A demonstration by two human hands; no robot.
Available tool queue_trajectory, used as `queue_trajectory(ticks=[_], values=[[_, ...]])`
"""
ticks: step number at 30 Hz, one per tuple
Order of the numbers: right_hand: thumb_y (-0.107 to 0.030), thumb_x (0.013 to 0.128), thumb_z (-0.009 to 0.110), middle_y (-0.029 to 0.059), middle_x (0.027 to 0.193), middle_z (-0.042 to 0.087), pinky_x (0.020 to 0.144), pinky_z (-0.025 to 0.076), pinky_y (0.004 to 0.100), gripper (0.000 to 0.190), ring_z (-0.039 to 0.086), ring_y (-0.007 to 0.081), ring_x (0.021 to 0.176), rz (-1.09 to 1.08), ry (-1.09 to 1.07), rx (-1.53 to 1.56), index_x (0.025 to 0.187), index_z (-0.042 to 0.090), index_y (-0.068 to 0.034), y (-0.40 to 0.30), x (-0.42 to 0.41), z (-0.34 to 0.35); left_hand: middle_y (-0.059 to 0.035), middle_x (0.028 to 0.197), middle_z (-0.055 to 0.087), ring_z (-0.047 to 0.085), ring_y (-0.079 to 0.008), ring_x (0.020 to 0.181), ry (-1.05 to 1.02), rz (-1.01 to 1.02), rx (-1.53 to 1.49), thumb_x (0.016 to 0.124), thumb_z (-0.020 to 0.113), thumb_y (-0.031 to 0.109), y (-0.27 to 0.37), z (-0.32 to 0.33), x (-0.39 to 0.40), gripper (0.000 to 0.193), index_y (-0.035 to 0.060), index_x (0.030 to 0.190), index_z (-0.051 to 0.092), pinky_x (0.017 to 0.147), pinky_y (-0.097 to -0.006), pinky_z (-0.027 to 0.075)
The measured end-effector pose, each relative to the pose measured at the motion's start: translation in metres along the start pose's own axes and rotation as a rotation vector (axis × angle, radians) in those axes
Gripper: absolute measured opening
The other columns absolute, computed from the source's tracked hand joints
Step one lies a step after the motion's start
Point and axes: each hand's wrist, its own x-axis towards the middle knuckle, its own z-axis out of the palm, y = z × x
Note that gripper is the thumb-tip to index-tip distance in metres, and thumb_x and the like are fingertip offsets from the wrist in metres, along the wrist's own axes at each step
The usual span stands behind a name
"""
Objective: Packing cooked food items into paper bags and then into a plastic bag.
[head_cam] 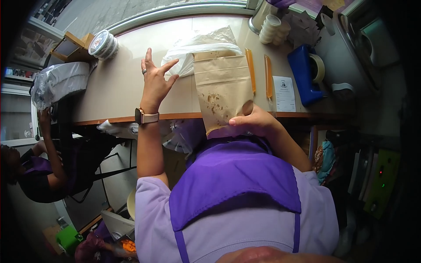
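My right hand [251,120] grips the lower end of a brown paper bag [223,85], thumb on its front. Dark grease-like spots mark the bag, and its far end is folded over. Raised above the counter, my left hand [156,80] has its fingers spread and holds nothing. Beyond the paper bag lies a white translucent plastic bag [184,62], partly hidden by it. To the right of the paper bag, two slim sealed sachets of orange sauce [250,70] [268,77] rest on the counter. A printed paper slip [284,93] lies beside them.
A blue tape dispenser [304,75] and stacked small plastic cups [271,28] stand right on the counter [128,98]. Round lidded tubs [103,44] and plastic-wrapped containers [65,79] are at left. A co-worker [42,171] is further left; another person [93,246] is at lower left.
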Motion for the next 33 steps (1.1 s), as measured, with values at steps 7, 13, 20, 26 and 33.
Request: queue_trajectory(ticks=[7,13,20,26,33], values=[[-0.010,0.073,0.064,0.0131,0.092,0.059,0.066,0.054,0.0387,0.041,0.062,0.0225,0.076,0.272,-0.269,0.134,0.108,0.047,0.003,-0.016,0.065,-0.055,-0.0252,0.117,0.046,0.051,-0.0383,0.102,0.008,-0.247,-0.394,0.072,0.052,-0.004,-0.011,0.023,0.011,0.043,-0.0058,0.115,0.048,0.086,-0.0373,0.044],[-0.012,0.073,0.063,0.0100,0.093,0.059,0.073,0.052,0.0400,0.034,0.060,0.0204,0.086,0.110,-0.232,0.205,0.104,0.051,-0.001,-0.045,0.115,-0.078,-0.0201,0.124,0.041,0.054,-0.0357,0.097,-0.090,-0.169,-0.263,0.073,0.043,-0.009,0.022,0.005,-0.020,0.049,-0.0013,0.121,0.043,0.075,-0.0384,0.051],[-0.017,0.074,0.065,0.0090,0.096,0.060,0.080,0.050,0.0357,0.032,0.059,0.0203,0.089,0.176,-0.097,-0.007,0.100,0.055,-0.004,-0.035,0.165,-0.043,-0.0153,0.132,0.037,0.052,-0.0312,0.106,-0.054,-0.139,-0.633,0.064,0.044,-0.014,0.078,-0.018,-0.030,0.071,0.0051,0.131,0.034,0.068,-0.0311,0.050],[-0.035,0.079,0.061,0.0174,0.101,0.058,0.088,0.040,0.0325,0.052,0.054,0.0298,0.099,-0.251,0.245,-0.942,0.113,0.051,0.003,-0.011,0.146,-0.037,-0.0184,0.132,0.036,0.048,-0.0223,0.111,-0.073,-0.393,-0.759,0.064,0.043,-0.015,0.074,-0.018,-0.072,0.069,0.0013,0.131,0.034,0.072,-0.0251,0.046],[-0.038,0.079,0.059,0.0181,0.103,0.050,0.084,0.042,0.0387,0.049,0.052,0.0320,0.097,-0.138,1.041,-1.459,0.105,0.050,0.003,-0.008,0.053,-0.083,-0.0162,0.129,0.036,0.052,-0.0268,0.096,-0.235,-0.413,-0.567,0.069,0.052,-0.009,0.094,-0.038,-0.066,0.057,0.0125,0.122,0.050,0.073,-0.0300,0.045]])
